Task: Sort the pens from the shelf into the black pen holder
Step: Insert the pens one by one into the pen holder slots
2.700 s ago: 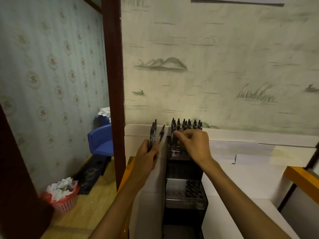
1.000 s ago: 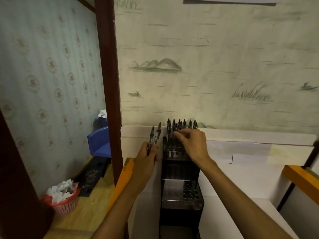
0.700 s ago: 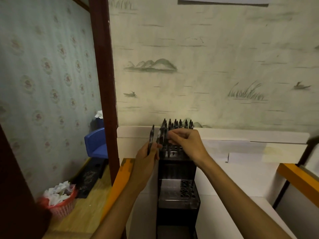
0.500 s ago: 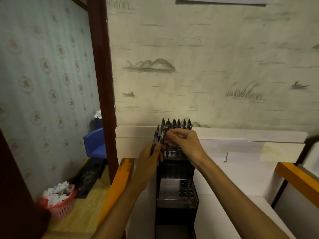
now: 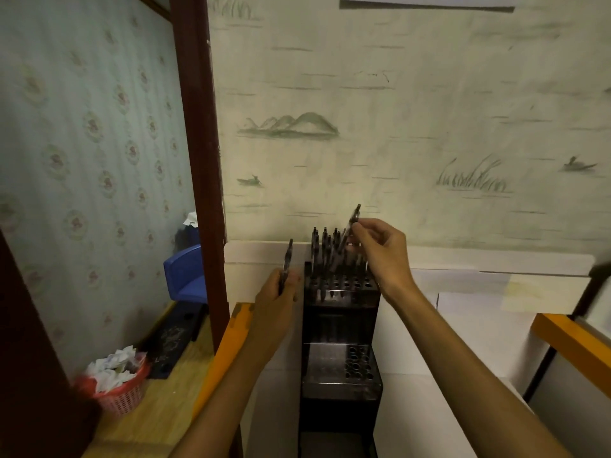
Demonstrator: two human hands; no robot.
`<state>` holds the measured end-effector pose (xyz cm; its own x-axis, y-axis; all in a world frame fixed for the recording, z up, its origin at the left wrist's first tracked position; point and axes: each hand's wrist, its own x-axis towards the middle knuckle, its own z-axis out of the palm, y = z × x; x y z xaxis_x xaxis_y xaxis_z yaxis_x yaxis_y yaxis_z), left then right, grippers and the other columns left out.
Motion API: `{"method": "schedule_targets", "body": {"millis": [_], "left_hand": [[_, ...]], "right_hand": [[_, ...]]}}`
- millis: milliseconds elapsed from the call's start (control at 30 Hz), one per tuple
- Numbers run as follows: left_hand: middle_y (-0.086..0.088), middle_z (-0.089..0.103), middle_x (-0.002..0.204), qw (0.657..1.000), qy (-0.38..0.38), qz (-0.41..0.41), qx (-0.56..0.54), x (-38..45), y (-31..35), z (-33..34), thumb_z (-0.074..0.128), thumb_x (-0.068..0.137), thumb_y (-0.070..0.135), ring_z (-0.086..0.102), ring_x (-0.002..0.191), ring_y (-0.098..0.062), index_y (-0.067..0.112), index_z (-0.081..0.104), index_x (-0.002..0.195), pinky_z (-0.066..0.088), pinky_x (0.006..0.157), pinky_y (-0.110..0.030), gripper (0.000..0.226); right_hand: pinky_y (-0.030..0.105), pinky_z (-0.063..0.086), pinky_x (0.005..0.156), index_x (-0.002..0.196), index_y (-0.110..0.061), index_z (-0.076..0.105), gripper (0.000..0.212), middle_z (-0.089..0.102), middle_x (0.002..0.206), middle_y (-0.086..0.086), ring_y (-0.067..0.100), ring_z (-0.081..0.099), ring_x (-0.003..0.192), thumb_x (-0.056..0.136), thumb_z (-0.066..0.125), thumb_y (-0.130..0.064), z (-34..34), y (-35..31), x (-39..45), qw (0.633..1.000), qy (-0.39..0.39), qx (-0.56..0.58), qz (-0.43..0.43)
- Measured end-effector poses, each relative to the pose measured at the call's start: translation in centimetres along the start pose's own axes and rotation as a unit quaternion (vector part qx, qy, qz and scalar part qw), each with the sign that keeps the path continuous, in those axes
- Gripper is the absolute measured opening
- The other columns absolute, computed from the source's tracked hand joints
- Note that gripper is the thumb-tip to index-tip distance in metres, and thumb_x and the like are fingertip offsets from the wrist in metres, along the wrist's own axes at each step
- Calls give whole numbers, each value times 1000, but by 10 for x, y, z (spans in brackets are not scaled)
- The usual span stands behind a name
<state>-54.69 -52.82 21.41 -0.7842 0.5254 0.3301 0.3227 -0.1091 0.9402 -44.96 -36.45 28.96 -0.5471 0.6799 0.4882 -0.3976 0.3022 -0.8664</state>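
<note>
The black pen holder point(image 5: 340, 328) stood on the white surface point(image 5: 463, 338) against the wall, in stepped tiers. Its top tier carried a cluster of standing pens point(image 5: 325, 249) — too crowded and dark to count exactly. The lower tier point(image 5: 340, 361) showed open holes with no pens in them. The two hands were apart. The right hand point(image 5: 380, 252) pinched one pen point(image 5: 353, 221), tilted, just above the cluster. The left hand point(image 5: 277, 295) — just left of the holder — gripped one dark pen point(image 5: 287, 262), upright. One red basket point(image 5: 120, 388) of crumpled paper sat on the floor.
</note>
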Motion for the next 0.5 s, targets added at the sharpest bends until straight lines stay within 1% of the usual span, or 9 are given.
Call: {"method": "schedule_targets", "body": {"millis": [100,200,267,367,400,500], "left_hand": [[-2,50,69,1000,16,-15,0,-1,0,-4,39,107,26,44,53,-5,10,55,100,36,48,-17,24],[-3,48,68,1000,13,-6,-1,-4,3,-5,36,108,23,42,50,-4,6,55,105,34,46,-15,25],[-4,46,67,1000,2,7,-5,-6,6,-5,37,108,22,40,50,-4,4,55,107,34,46,-14,25],[-3,42,65,1000,-6,21,-13,-5,9,-6,39,107,20,39,51,-5,1,55,108,34,46,-14,25],[-3,42,65,1000,-10,26,-15,-5,9,-7,39,107,19,39,51,-4,0,54,108,34,47,-14,25],[-4,44,67,999,-15,27,-17,-5,9,-8,40,107,17,41,51,-2,-2,52,108,36,47,-13,23]], "right_hand": [[33,61,79,109,-13,71,17,75,91,1,19,72,83,96,63,-19,-4,2,6,996,5,-84,-38],[36,59,84,111,-14,71,19,74,94,-1,17,71,86,95,65,-22,-3,7,9,989,15,-138,-54],[31,59,84,113,-14,72,21,74,95,-3,12,70,88,95,65,-22,-3,11,8,986,14,-156,-58],[14,55,75,113,-14,72,21,73,91,-9,4,69,82,94,66,-21,-1,16,5,980,0,-185,-76],[11,53,74,113,-14,72,21,73,91,-9,4,69,81,94,66,-21,0,18,4,977,-5,-196,-82],[10,51,78,113,-14,73,21,74,94,-6,2,68,85,94,66,-21,0,21,2,969,-10,-227,-98]]}}
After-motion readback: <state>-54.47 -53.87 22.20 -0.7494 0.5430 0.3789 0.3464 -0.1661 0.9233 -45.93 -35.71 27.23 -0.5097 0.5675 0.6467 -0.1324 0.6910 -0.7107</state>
